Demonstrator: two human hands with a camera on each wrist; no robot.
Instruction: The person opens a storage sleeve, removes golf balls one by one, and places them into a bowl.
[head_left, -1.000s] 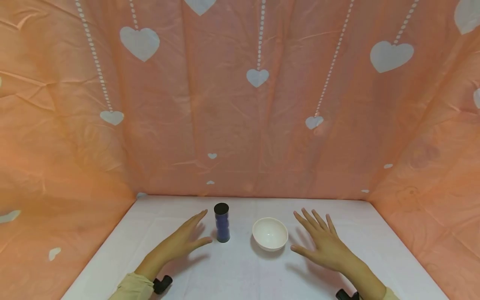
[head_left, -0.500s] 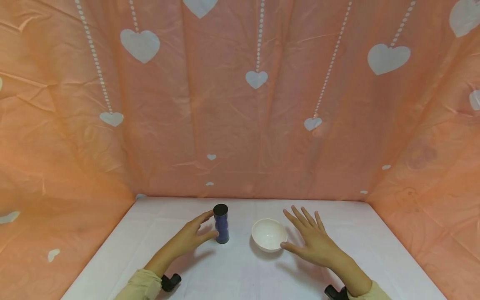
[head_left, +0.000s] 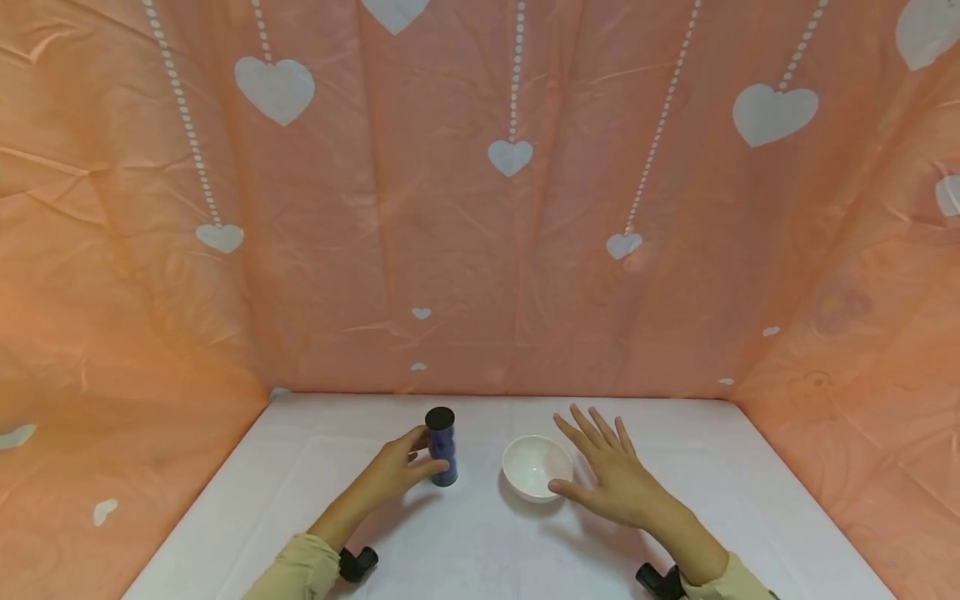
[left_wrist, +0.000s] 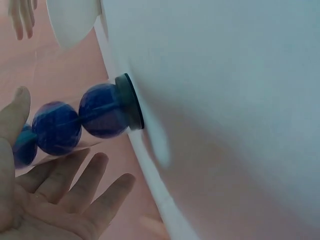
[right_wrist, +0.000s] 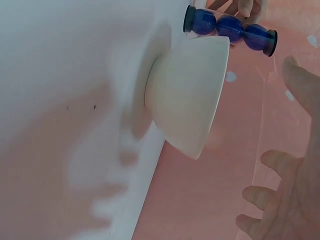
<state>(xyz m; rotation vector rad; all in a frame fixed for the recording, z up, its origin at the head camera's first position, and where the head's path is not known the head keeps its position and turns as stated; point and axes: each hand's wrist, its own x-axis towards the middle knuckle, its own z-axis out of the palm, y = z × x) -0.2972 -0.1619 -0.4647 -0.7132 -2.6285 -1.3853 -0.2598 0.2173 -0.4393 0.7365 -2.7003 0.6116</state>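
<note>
A clear tube with black caps (head_left: pixel 442 446) stands upright on the table, several dark blue balls (left_wrist: pixel 102 111) stacked inside it. My left hand (head_left: pixel 397 471) is at the tube's left side, thumb in front and fingers reaching behind. In the left wrist view those fingers (left_wrist: pixel 92 182) are mostly straight and spread, not wrapped round the tube; whether any touches it is hard to tell. To the right of the tube sits a white bowl (head_left: pixel 534 467). My right hand (head_left: pixel 618 483) hovers at the bowl's right, fingers spread, its thumb overlapping the near rim in the head view.
A white cloth covers the table (head_left: pixel 480 550). Orange sheeting with pale hearts (head_left: pixel 480 275) rises behind and on both sides. Each wrist carries a black camera mount (head_left: pixel 358 564).
My left hand has moved right, bringing thumb and fingers to either side of the tube. My right hand has moved left toward the bowl. Tube and bowl stay in place.
</note>
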